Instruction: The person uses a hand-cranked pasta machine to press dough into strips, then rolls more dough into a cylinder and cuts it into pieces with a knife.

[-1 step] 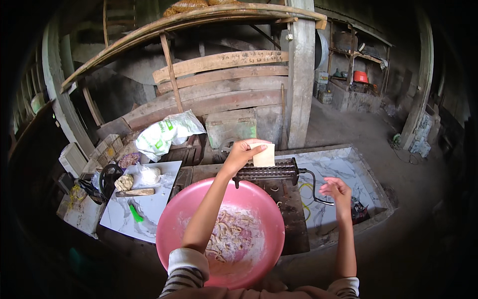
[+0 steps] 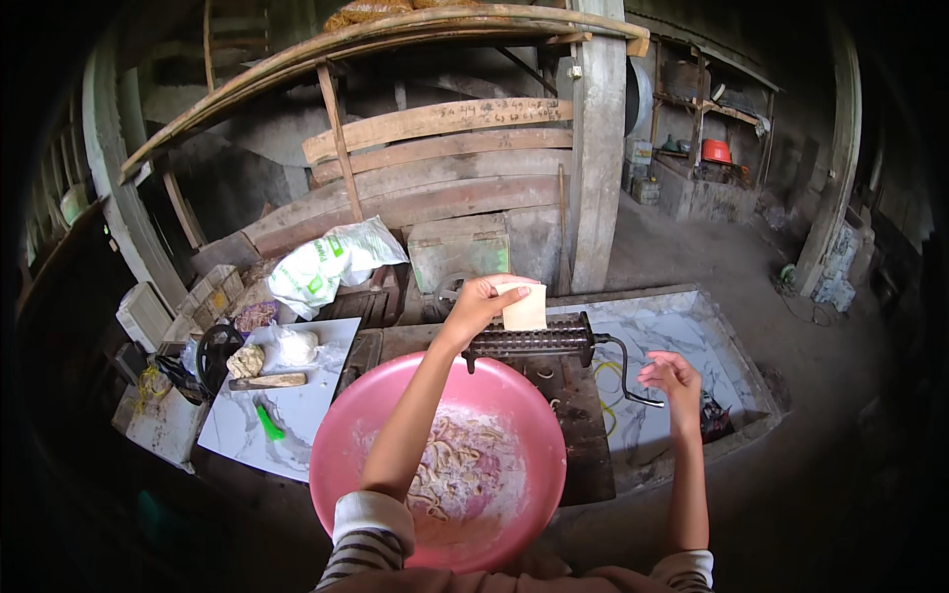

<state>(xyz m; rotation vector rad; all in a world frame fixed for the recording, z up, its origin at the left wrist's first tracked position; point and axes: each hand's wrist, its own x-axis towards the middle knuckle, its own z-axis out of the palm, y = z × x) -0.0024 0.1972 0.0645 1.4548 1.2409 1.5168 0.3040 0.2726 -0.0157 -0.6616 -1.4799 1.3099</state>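
My left hand [image 2: 481,308] pinches a pale, flat, squarish dough sheet [image 2: 526,310] between thumb and fingers. The sheet hangs upright, its lower edge at the top of a dark metal dough cutter [image 2: 539,341] with ridged rollers. From the cutter's right end a bent crank handle [image 2: 623,371] reaches down. Beside the crank's end is my right hand [image 2: 674,381], its fingers loosely bent and apart, holding nothing. Below the cutter stands a wide pink basin [image 2: 341,440]; floury dough strips [image 2: 460,469] lie in it. My left forearm covers part of the basin.
On the marbled board [image 2: 316,405] at left lie a dough lump [image 2: 246,361], a wooden-handled tool [image 2: 268,381], a bright green tool [image 2: 269,423] and a white plastic bag [image 2: 297,346]. Behind is a white-green sack [image 2: 336,262]. A concrete post [image 2: 596,168] rises beyond the cutter.
My right hand has shifted very slightly to the right beside the crank. My left hand and the dough sheet stay in place.
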